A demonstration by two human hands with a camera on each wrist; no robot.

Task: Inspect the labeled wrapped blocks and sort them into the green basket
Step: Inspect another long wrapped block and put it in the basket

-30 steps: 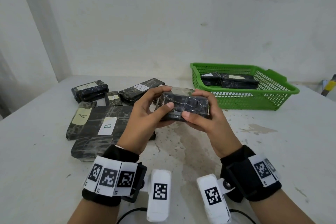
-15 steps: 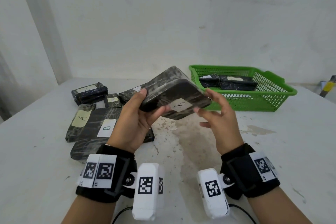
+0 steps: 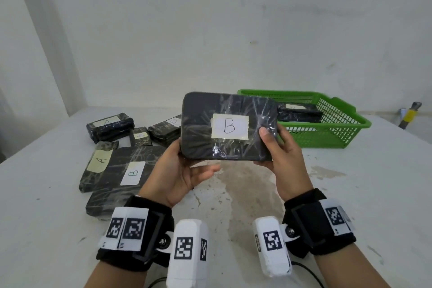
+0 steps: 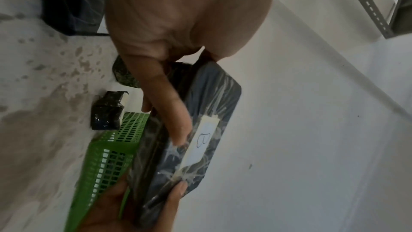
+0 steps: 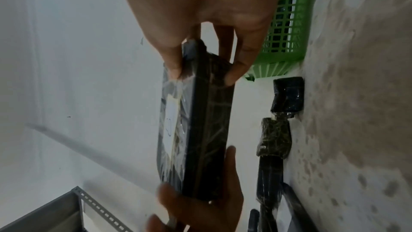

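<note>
**Block turned label-up**

The black plastic-wrapped block (image 3: 228, 127), tilted half a second ago, now faces the camera showing "B", grasped by the left hand (image 3: 180, 175) and right hand (image 3: 280, 154) above the stained white table (image 3: 350, 194), in front of the green basket (image 3: 336, 133); white wall behind.

White stained tabletop (image 3: 350, 206), plain white wall (image 3: 210, 30) behind; yellow-banded tool handle (image 3: 409, 113) at far right edge; grey perforated metal shelf upright (image 4: 365, 4).

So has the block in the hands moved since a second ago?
Yes. The held block has risen and tipped upright, its B label facing the camera, now overlapping the green basket rim's left end.
</note>
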